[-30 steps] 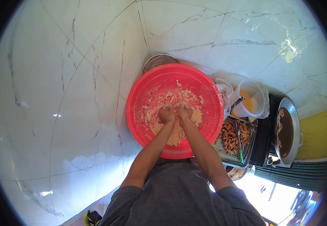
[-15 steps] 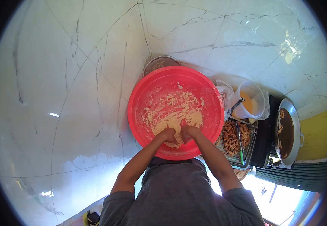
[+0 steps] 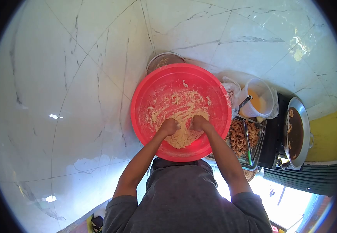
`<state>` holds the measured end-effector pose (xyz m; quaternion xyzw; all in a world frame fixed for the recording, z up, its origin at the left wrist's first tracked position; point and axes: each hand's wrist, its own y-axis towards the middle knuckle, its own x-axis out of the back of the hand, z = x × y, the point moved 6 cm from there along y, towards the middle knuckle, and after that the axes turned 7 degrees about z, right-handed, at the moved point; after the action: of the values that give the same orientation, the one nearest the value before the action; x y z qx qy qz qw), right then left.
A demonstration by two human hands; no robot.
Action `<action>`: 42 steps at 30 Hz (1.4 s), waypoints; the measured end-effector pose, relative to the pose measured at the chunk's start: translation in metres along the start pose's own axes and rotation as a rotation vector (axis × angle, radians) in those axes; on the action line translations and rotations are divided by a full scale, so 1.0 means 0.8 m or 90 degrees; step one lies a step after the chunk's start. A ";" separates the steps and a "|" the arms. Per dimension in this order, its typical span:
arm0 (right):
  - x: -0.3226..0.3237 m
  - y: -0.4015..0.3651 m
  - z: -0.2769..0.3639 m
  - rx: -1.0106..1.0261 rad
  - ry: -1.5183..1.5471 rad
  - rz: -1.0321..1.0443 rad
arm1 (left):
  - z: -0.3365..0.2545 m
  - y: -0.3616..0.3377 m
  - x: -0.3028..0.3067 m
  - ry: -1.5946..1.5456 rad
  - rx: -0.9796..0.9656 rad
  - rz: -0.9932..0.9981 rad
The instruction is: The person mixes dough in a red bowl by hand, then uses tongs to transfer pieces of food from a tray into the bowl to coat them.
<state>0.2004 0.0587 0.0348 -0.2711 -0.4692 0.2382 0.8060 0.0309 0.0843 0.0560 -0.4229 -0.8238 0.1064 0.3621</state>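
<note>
Pale flour, powdery with some clumps, covers the bottom of a wide red plastic basin. My left hand is down in the basin at the flour, its fingers curled inward. Just to its right, my right hand is also closed and touches the flour, a short gap between the two. The fingertips of both hands are turned away from view, so anything inside them is hidden. More flour is smeared over the far inner wall.
A round container stands behind the basin. To the right are a clear tub of yellowish liquid, a tray of fried strips with green-handled tongs, and a metal pan of dark oil. Tiled walls border the left and back.
Both hands have moved forward, away from my body, through the flour. The flour nearest me now lies exposed as a smoother mound. The view has shifted slightly.
</note>
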 end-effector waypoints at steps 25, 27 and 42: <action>0.007 -0.012 0.001 -0.068 0.151 -0.157 | 0.039 -0.003 0.008 -0.282 0.113 -0.145; 0.019 -0.032 0.021 -0.100 0.133 -0.178 | 0.028 -0.012 0.015 -0.303 0.120 -0.157; -0.009 -0.026 0.068 0.052 -0.020 -0.092 | 0.053 -0.014 0.021 -0.261 0.202 -0.278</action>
<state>0.1519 0.0505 0.0665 -0.1996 -0.4899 0.2028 0.8240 -0.0116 0.0960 0.0400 -0.1444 -0.9238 0.2359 0.2648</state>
